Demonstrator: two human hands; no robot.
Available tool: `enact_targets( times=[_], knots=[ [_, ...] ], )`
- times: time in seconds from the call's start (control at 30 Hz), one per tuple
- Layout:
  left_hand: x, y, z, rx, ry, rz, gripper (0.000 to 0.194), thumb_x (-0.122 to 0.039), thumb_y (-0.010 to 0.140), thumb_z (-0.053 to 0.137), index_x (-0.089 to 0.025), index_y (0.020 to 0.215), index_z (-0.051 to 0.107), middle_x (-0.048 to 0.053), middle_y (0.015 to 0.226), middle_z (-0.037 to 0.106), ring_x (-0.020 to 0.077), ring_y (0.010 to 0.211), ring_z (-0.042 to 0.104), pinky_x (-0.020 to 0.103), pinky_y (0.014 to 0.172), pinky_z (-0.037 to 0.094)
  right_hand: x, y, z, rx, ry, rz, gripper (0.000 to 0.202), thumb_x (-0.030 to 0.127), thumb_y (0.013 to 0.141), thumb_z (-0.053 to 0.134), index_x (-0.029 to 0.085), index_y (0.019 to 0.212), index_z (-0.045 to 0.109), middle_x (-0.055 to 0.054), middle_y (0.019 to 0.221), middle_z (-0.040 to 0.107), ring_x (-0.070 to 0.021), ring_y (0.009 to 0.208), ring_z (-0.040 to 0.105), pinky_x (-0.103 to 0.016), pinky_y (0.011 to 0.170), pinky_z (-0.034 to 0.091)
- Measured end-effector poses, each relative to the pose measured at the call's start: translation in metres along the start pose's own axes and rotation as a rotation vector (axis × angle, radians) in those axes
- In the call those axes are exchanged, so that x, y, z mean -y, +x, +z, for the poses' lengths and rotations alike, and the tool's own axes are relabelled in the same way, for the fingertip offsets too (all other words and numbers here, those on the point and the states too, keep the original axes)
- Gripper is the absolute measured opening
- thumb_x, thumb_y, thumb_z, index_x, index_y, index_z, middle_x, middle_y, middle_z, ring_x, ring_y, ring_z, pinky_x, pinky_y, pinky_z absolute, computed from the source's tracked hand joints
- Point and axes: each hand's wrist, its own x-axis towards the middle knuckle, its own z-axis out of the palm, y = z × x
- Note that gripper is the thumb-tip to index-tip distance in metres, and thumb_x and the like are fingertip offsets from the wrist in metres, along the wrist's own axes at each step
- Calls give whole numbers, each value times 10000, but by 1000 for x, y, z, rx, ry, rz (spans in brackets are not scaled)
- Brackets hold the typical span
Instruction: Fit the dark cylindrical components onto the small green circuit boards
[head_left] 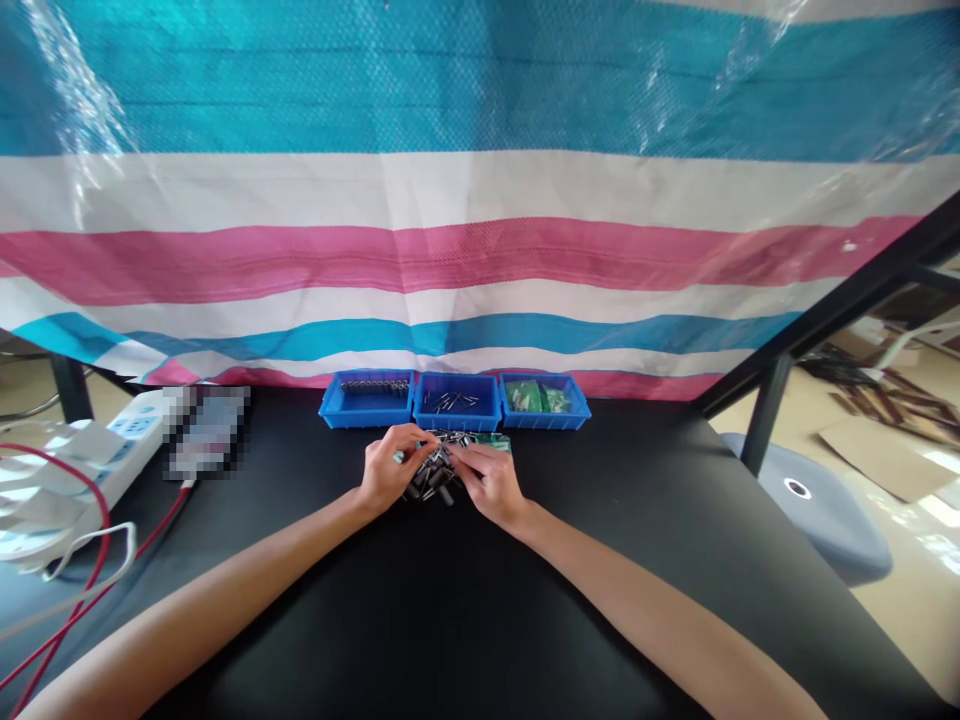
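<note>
At the left of the frame, a white power strip [127,462] lies on your black counter [600,560]. At centre, below three blue bins [457,421], your left hand [391,466] curls its fingers at a pile of small dark parts [430,481], and your right hand [493,482] does likewise; whether either is grasping one, I cannot tell.

Three bins [457,421] are lining the far edge of the bench [450,620]; loose parts [430,476] are lying before them; a power strip [129,455] is lying near the left edge.
</note>
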Motion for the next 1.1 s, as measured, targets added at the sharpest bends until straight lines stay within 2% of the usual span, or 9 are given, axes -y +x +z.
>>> enact_targets(
  times=[0.1,0.47,1.1],
  knots=[
    [0,0,0,-4,0,10,102,-275,818,696,-177,839,679,39,837,734,127,676,687,217,587,563,0,0,0,2,-15,-9,240,207,936,524,178,1068,722,-67,787,717,-182,696,688,-267,651,547],
    [-1,0,-1,8,-2,-38,128,-293,826,686,-181,888,687,35,844,732,122,667,687,208,581,564,0,-2,1,6,-52,-33,262,226,944,509,179,1097,717,-49,692,673,-159,602,646,-248,587,526],
    [1,-3,0,9,-43,-55,149,-268,807,706,-179,905,637,23,816,747,128,629,698,209,563,558,0,-3,1,15,-94,-77,272,232,953,500,169,1125,702,-45,675,654,-145,571,621,-232,555,495]
  ],
)
